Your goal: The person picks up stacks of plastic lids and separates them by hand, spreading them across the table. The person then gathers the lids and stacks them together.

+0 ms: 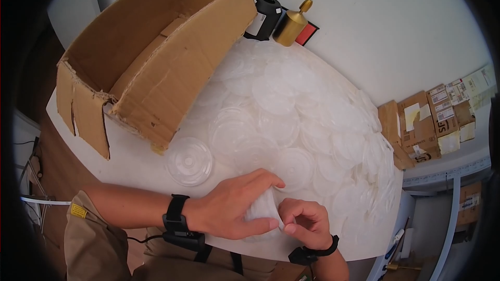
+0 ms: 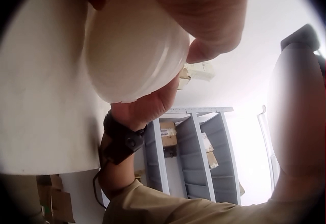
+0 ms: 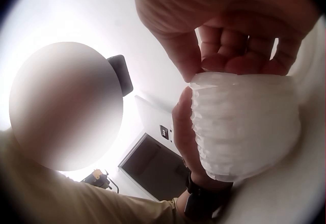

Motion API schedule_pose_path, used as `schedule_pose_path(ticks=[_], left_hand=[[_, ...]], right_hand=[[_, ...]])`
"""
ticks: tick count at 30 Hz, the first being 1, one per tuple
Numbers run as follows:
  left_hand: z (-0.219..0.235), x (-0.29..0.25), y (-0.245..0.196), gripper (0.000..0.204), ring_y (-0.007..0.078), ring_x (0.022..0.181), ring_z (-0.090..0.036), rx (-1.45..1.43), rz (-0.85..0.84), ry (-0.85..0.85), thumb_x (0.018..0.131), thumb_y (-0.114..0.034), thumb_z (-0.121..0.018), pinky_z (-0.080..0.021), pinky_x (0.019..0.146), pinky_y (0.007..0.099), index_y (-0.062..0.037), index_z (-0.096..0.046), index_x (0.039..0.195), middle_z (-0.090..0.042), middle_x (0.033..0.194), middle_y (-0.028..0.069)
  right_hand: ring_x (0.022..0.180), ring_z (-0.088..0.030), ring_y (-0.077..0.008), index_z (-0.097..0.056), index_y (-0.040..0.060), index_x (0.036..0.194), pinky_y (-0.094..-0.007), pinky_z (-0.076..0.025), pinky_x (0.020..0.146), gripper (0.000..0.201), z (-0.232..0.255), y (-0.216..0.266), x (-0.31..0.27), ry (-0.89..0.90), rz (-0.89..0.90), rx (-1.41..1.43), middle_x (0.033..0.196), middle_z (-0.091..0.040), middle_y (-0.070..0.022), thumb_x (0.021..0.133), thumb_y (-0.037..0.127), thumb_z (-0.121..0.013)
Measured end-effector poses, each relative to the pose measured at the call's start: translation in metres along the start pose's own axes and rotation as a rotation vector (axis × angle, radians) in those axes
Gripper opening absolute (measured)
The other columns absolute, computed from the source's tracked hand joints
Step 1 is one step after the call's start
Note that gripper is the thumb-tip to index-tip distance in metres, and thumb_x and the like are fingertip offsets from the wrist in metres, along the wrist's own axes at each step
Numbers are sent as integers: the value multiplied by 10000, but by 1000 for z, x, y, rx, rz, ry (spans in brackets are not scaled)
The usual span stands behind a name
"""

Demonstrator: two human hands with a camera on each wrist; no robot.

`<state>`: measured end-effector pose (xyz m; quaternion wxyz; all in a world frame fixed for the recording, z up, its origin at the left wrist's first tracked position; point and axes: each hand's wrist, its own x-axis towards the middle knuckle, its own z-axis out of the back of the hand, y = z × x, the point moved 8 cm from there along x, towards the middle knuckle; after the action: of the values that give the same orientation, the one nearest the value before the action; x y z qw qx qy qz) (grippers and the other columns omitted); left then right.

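My left hand (image 1: 234,205) grips a stack of translucent plastic lids (image 1: 263,207) near the table's front edge, thumb on the near side and fingers over the far side. At the stack's right end, the right hand (image 1: 307,224) pinches the rim with thumb and curled fingers. In the right wrist view the stack (image 3: 244,127) shows many layered edges, with the right fingers (image 3: 234,63) at its top. The left wrist view shows the stack (image 2: 135,46) between both hands. One loose round lid (image 1: 190,161) lies left of a wide pile of lids (image 1: 312,119).
An open cardboard box (image 1: 172,73) stands at the table's back left. Behind the pile are a black tape dispenser (image 1: 266,13) and a gold bottle (image 1: 291,26). Cardboard boxes (image 1: 422,125) stand beyond the right edge, above a grey shelf (image 1: 448,229).
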<state>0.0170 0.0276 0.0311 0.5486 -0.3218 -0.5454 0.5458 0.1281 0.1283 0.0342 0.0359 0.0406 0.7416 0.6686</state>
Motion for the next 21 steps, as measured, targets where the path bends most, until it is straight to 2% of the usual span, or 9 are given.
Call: schedule_pose_path(ticks=[1, 3, 6, 10, 12, 21], left_hand=[[1, -1, 1, 641, 362, 1149, -584, 0, 0, -1, 811, -178, -741, -471, 985, 389, 24, -477, 1358, -554, 1272, 203], [-1, -3, 7, 563, 362, 1166, -568, -70, 62, 47, 863, -159, -645, -447, 1011, 387, 36, -475, 1364, -548, 1270, 206], [0, 0, 5, 549, 363, 1178, -553, -72, 36, 58, 878, -177, -584, -432, 1026, 390, 40, -473, 1370, -541, 1276, 212], [-2, -3, 7, 549, 362, 1174, -550, -104, 33, 61, 874, -189, -564, -428, 1027, 390, 39, -478, 1366, -538, 1286, 211], [2, -2, 5, 449, 386, 998, -590, -88, -40, -8, 900, -177, -588, -482, 857, 413, 4, -505, 1303, -576, 1167, 219], [2, -2, 3, 446, 393, 1011, -585, -72, -62, -24, 897, -172, -577, -478, 867, 421, 9, -505, 1299, -575, 1165, 222]], right_hand=[[779, -538, -157, -629, 7, 884, -297, -423, 749, 43, -3, 1, 0, 31, 2, -29, 825, -608, -44, 893, -1, -670], [776, -540, -157, -630, 8, 877, -295, -423, 747, 44, -4, 0, 0, 23, -8, -28, 823, -607, -43, 890, -2, -671], [771, -541, -157, -630, 10, 873, -293, -424, 744, 46, -2, 1, 0, 15, -13, -28, 821, -605, -44, 888, -1, -672], [770, -537, -155, -626, 11, 877, -293, -423, 747, 48, -3, -1, -1, 27, -22, -33, 819, -603, -46, 892, 5, -671], [772, -536, -155, -625, 12, 878, -294, -423, 750, 48, -3, 0, 0, 32, -13, -36, 820, -602, -46, 896, 7, -669], [794, -537, -160, -623, 14, 885, -298, -426, 762, 44, -4, -2, -2, 42, -36, -35, 828, -605, -46, 907, 10, -662]])
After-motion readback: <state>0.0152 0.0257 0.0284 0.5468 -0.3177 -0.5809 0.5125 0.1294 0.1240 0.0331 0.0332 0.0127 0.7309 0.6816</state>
